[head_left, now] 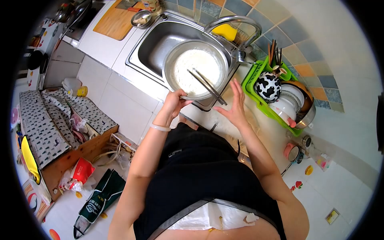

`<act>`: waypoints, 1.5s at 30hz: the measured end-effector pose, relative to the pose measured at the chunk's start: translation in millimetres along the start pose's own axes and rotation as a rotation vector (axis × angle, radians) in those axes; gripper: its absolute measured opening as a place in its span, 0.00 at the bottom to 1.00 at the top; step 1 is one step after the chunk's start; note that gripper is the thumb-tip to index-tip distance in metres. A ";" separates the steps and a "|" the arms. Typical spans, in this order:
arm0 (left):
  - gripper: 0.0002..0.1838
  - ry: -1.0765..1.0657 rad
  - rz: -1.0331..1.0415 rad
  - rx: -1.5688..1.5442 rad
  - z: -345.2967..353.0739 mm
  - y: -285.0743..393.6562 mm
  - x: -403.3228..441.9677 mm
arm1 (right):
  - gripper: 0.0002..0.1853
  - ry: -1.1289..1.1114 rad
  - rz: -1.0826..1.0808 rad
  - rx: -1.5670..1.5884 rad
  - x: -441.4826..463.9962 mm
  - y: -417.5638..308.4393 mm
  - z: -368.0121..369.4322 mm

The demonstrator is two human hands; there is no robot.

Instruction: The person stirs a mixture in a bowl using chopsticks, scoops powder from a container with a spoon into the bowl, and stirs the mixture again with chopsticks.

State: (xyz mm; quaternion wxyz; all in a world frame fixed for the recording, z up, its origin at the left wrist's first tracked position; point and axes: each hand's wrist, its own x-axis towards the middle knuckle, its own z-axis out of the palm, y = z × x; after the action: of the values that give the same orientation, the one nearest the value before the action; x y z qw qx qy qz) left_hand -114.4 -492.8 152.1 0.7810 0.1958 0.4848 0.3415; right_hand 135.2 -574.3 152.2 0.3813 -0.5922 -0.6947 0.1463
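A round metal bowl point(168, 76) with white flour-like powder point(196, 66) in it is held over the sink's front right part. My left hand point(175, 105) grips the bowl's near rim, thumb and fingers closed on it. Two dark chopsticks point(208, 87) lie in the bowl, their tips on the powder and their ends sticking out over the near right rim. To the right of the chopstick ends is my right hand point(235, 106), its fingers spread and holding nothing.
The steel sink point(150, 50) has a curved faucet point(256, 30) behind it. A green dish rack point(252, 86) with bowls stands at right. At upper left are a wooden cutting board point(114, 22) and a small metal bowl point(141, 19). A cloth-covered wooden box point(44, 124) stands at left.
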 end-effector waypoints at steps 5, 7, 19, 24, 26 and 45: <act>0.19 0.047 -0.010 -0.029 -38.9 -41.5 -14.7 | 0.44 -0.022 -0.160 -0.045 -5.0 -14.3 28.5; 0.19 0.079 -0.040 -0.028 -49.5 -57.5 -21.1 | 0.32 -0.008 -0.188 -0.044 -4.1 -27.6 35.7; 0.23 0.017 -0.055 -0.035 -52.5 -136.3 -15.8 | 0.04 -0.135 0.024 0.441 -37.6 -31.8 45.7; 0.26 -0.018 -0.071 0.034 -38.2 -152.7 -8.9 | 0.09 -0.121 0.311 0.658 -75.1 -15.5 -11.5; 0.27 -0.012 -0.066 0.077 -30.0 -155.7 -9.1 | 0.09 -0.092 0.313 0.520 -82.5 -13.6 -31.9; 0.36 -0.170 -0.164 0.157 -28.3 -151.2 11.5 | 0.04 -0.220 0.437 0.707 -107.7 27.2 -8.6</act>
State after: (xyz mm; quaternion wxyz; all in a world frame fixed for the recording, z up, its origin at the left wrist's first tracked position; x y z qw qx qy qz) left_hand -84.3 -589.5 35.9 0.8269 0.2443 0.4565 0.2195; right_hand 161.5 -670.1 101.7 0.4447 -0.5391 -0.4965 0.5149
